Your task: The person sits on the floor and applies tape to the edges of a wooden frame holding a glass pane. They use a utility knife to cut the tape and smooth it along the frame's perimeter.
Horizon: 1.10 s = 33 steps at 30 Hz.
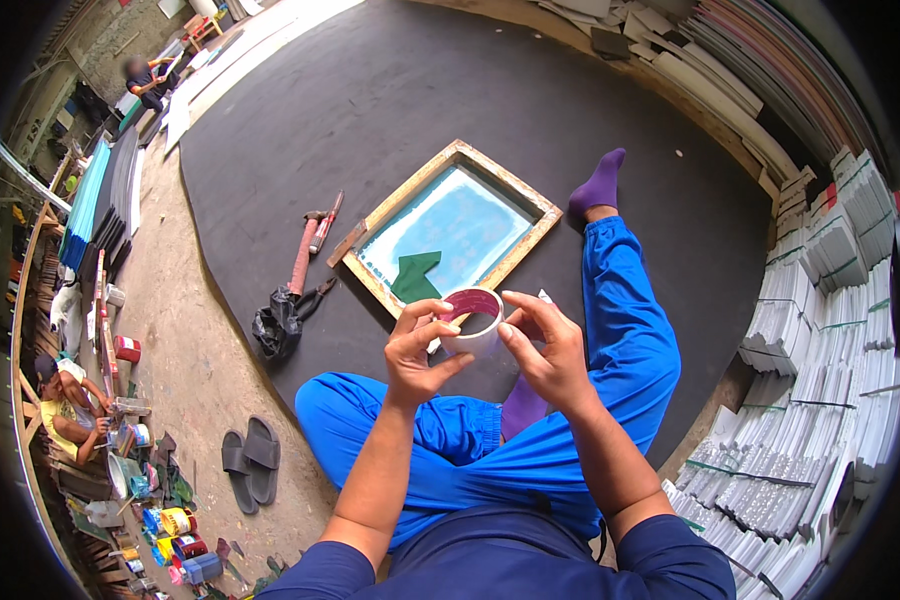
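Above my lap I hold a roll of clear tape [477,345] with a reddish inner core. My left hand [415,352] grips its left side, fingertips at the upper rim and thumb below. The fingers of my right hand [550,352] close on the roll's right edge. Beyond it a wooden frame [518,184] with a blue-and-white mesh [458,228] lies flat on the black mat. A dark green scrap [416,274] rests on the mesh's near corner. Left of the frame lie a hammer [302,258], a red slim tool [324,228] and a black plastic bag [276,325].
My legs fold around the near side of the frame. Bundled white stacks [770,440] line the right. On the left floor are dark sandals [251,462] and several paint pots [177,521]. One person [70,408] sits at the left; another [148,82] is far off.
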{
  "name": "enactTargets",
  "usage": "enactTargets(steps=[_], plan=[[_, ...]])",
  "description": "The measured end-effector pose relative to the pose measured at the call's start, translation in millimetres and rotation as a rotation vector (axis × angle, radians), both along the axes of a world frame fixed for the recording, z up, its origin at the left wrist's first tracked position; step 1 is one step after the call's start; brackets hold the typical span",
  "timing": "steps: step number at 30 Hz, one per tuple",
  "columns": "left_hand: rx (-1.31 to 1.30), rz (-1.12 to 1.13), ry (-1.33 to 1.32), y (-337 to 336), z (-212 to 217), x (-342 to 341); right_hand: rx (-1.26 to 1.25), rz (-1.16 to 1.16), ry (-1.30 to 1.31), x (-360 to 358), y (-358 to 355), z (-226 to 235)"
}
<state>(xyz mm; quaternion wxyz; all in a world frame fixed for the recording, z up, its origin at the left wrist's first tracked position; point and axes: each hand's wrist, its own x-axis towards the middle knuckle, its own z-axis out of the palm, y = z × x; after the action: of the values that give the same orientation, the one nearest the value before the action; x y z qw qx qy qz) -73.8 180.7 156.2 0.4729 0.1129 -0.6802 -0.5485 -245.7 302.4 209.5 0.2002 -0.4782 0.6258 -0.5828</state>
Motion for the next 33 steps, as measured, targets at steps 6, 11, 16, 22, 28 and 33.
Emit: enactTargets(steps=[6,11,16,22,28,33], plan=[[0.259,-0.235,0.103,-1,-3,9,-0.013,0.264,0.179,-24,2,3],[0.286,-0.284,0.094,-3,-5,11,0.018,0.319,0.115,-24,3,1],[0.294,-0.292,0.086,-3,-9,12,0.064,0.283,0.130,-25,3,-12],[0.308,-0.205,0.112,-2,-5,10,-0.010,0.160,-0.156,-12,6,-10],[0.121,-0.052,0.039,0,1,7,0.018,-0.001,-0.045,3,8,-6],[-0.074,0.037,-0.022,1,5,6,0.059,-0.076,-0.079,14,7,-5]])
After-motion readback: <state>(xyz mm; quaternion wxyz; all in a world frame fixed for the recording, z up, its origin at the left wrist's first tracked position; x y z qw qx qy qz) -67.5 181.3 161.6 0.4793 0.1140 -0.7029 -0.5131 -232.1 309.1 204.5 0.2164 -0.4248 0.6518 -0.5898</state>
